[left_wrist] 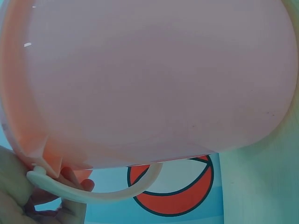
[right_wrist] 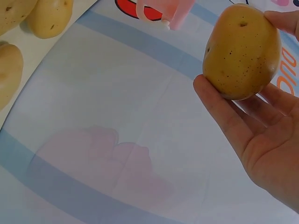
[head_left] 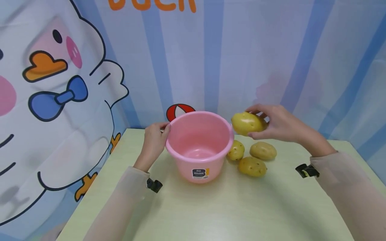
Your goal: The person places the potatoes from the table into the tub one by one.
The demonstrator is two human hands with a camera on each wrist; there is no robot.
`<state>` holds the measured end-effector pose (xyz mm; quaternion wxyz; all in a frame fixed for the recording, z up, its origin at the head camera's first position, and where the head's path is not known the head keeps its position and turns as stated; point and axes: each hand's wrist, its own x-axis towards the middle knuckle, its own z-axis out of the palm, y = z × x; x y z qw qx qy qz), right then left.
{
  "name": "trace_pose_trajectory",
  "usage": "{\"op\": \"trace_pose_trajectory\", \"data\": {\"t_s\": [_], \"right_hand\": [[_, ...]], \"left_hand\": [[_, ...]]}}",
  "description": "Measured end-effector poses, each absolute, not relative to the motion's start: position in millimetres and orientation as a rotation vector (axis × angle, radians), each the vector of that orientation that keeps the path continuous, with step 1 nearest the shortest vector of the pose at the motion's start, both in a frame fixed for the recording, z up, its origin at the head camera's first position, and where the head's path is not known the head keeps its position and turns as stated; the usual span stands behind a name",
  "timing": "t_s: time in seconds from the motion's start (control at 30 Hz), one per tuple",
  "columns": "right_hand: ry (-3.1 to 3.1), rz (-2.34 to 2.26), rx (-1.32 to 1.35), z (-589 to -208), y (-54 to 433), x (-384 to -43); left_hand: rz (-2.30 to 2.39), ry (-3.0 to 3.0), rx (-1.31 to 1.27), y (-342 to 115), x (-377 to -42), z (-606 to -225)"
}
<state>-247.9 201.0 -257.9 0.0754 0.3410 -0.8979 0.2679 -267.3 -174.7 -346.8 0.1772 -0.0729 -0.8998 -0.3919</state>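
A pink plastic bucket (head_left: 199, 134) stands upright on the table, its inside facing me and a label on its front. My left hand (head_left: 153, 142) grips the bucket's rim at the left, thumb on the near side. In the left wrist view its fingers curl beside the pale bail handle (left_wrist: 93, 195), which hangs along the bucket wall. Up at the right of the rim, my right hand (head_left: 275, 124) holds a yellow potato (head_left: 247, 123) between thumb and fingers, above the table. The right wrist view shows that potato (right_wrist: 242, 51) whole, with small dark spots.
Three more potatoes lie on the table right of the bucket: one close by its wall (head_left: 236, 150), a front one (head_left: 252, 166) and a back one (head_left: 263, 151). Behind the pale table (head_left: 211, 211) hangs a striped blue cloth (head_left: 250, 50) with a cartoon duck.
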Motion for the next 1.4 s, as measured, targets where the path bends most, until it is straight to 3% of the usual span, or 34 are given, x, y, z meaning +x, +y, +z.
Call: {"op": "trace_pose_trajectory", "data": {"t_s": [1.4], "right_hand": [[-2.726, 0.803, 1.128, -239, 151, -263]], "left_hand": [[-1.121, -2.522, -0.201, -175, -269, -349]]}}
